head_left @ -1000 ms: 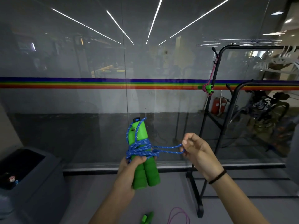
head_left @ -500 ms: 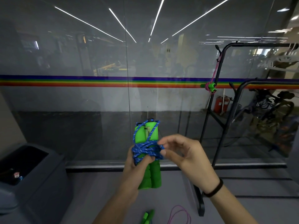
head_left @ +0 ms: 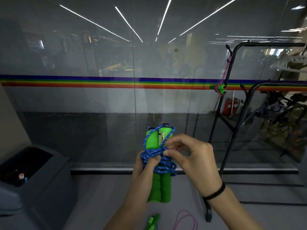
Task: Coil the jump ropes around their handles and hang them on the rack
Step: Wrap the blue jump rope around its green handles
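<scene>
A big glass wall (head_left: 99, 113) has a rainbow stripe (head_left: 99, 82) running across it. Bright lines of light (head_left: 93, 22) shine in the glass. A gray bin (head_left: 33, 176) stands low beside the wall. A red fire extinguisher (head_left: 230, 106) shows behind the glass.

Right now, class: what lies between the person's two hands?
In the head view, the blue rope coiled around the upright green handles sits between them: the left hand grips the bundle, and the right hand pinches the rope.
</scene>
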Tool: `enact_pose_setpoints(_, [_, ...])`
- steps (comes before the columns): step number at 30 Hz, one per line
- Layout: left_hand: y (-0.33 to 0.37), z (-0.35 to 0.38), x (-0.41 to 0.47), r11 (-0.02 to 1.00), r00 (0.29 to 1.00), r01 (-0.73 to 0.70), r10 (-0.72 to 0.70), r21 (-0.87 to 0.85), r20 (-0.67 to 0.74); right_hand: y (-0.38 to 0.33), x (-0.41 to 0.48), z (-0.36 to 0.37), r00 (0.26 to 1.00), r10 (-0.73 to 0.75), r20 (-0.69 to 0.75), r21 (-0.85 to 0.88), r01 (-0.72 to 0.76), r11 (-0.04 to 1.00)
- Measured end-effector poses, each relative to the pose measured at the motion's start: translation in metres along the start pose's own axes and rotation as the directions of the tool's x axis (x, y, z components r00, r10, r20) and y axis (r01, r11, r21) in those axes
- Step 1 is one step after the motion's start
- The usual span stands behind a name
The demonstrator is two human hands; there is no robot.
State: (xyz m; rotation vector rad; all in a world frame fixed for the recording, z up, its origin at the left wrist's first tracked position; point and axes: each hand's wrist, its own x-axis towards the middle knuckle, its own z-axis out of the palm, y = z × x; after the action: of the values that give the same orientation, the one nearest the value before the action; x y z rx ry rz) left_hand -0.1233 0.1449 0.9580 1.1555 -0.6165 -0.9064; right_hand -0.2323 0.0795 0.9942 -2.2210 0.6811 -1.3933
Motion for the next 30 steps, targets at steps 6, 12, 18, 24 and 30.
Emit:
enact_pose_setpoints(6, [0.007,0.003,-0.004,0.992,0.995,-0.045,0.055,0.12,-0.086,0.001,-0.003,0.005,0.982,-0.158,0.107,-0.127,0.171,0.977])
enact_pose_setpoints(12, [0.01,0.003,-0.005,0.978,0.991,-0.052,0.076,0.2,-0.111,0.001,0.0,0.012,0.966,-0.18,0.188,-0.284,0.229,0.931])
enact_pose_setpoints(18, [0.008,0.0,0.002,0.93,0.985,-0.111,0.151,0.349,-0.088,0.003,0.005,0.018,0.961,-0.126,0.245,-0.451,0.228,0.863])
enact_pose_setpoints(24, [-0.002,-0.005,0.016,0.895,0.983,-0.068,0.136,0.441,-0.126,0.007,0.004,0.027,0.954,-0.112,0.279,-0.571,0.259,0.779])
enact_pose_setpoints(30, [-0.005,-0.009,0.018,0.882,0.99,-0.051,0.106,0.468,-0.091,0.011,0.003,0.038,0.928,-0.133,0.347,-0.652,0.34,0.677])
